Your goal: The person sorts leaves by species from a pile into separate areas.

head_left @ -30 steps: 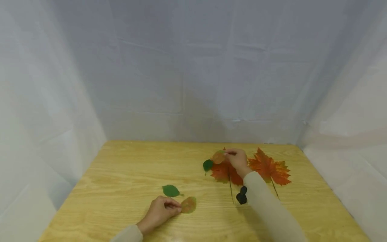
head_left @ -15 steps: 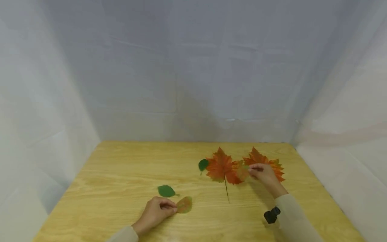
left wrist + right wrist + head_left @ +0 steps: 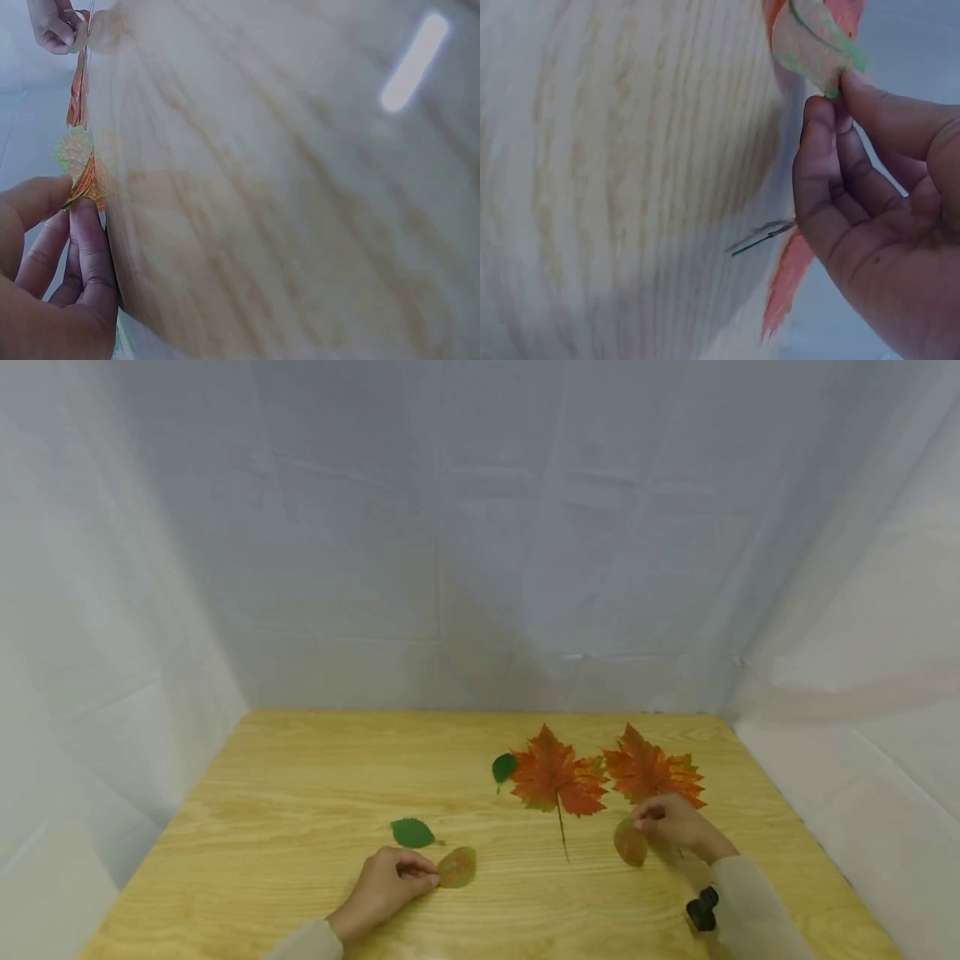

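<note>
My left hand (image 3: 386, 887) pinches the edge of a rounded orange-green leaf (image 3: 457, 867) at the front of the table; thumb and fingertips also show on that leaf in the left wrist view. A second rounded orange-green leaf (image 3: 631, 842) hangs from the fingertips of my right hand (image 3: 678, 827), pinched between thumb and fingers in the right wrist view. Behind the right hand lies a red-orange maple leaf (image 3: 651, 768), its stem partly hidden by the hand. Another maple leaf (image 3: 553, 772) lies to its left, stem pointing toward me.
A small dark green leaf (image 3: 504, 767) lies at the left edge of the left maple leaf. Just beyond my left hand is a green toothed leaf (image 3: 412, 833). White sheeting (image 3: 480, 568) encloses the wooden table (image 3: 330, 760) at the back and sides.
My right hand has carried its rounded leaf from over the left maple leaf to the right and toward me, before the right maple leaf. The left hand keeps its pinch in place.
</note>
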`<state>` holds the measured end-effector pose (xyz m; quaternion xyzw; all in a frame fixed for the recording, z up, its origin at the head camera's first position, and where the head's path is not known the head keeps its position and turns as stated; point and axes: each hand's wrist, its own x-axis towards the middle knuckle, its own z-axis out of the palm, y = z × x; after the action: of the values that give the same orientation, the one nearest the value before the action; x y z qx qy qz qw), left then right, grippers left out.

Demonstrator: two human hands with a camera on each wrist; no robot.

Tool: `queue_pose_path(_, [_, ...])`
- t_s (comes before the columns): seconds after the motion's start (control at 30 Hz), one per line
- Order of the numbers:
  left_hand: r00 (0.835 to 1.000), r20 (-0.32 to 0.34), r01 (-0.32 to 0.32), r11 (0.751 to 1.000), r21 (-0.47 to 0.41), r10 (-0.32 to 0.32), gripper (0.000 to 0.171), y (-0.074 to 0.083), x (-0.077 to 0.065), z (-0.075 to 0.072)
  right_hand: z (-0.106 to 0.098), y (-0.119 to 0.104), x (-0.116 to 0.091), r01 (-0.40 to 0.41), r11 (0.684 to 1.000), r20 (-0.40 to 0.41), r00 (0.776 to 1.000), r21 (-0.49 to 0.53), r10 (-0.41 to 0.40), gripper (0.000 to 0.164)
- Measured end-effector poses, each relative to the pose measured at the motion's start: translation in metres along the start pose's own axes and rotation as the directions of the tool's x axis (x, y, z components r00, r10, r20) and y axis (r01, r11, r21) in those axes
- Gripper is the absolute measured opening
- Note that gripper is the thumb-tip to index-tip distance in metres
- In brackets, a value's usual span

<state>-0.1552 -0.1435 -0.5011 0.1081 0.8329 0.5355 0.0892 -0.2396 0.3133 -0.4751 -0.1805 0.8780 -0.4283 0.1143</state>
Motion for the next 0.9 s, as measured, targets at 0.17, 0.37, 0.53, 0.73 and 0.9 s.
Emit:
queue_pose_path(0.17, [1.0, 0.008, 0.003, 1.0, -0.011, -0.003, 0.021, 0.002, 0.0, 0.0, 0.002, 0.013, 0.007, 0.018, 0.998, 0.005, 1.0, -0.056, -0.017, 0.015])
queue_pose_path(0.37, [1.0, 0.0, 0.004, 1.0, -0.008, -0.004, 0.021, 0.002, 0.0, 0.0, 0.003, 0.021, 0.009, -0.036, 0.998, 0.0, 0.999, -0.043, 0.036, 0.015])
queue_pose_path(0.53, [1.0, -0.012, 0.024, 1.0, -0.005, -0.025, 0.029, 0.001, -0.001, 0.0, 0.002, 0.02, 0.008, -0.088, 0.995, 0.024, 0.996, 0.043, 0.087, 0.02])
queue_pose_path(0.73, [0.999, -0.015, 0.045, 0.999, 0.004, -0.045, 0.038, 0.001, -0.002, -0.004, 0.0, 0.017, 0.007, -0.118, 0.989, 0.051, 0.992, 0.09, 0.114, 0.022])
queue_pose_path(0.9, [0.999, -0.006, 0.038, 0.999, -0.001, -0.038, 0.036, 0.001, -0.003, -0.005, 0.001, 0.017, 0.007, -0.118, 0.989, 0.045, 0.992, 0.089, 0.115, 0.022])
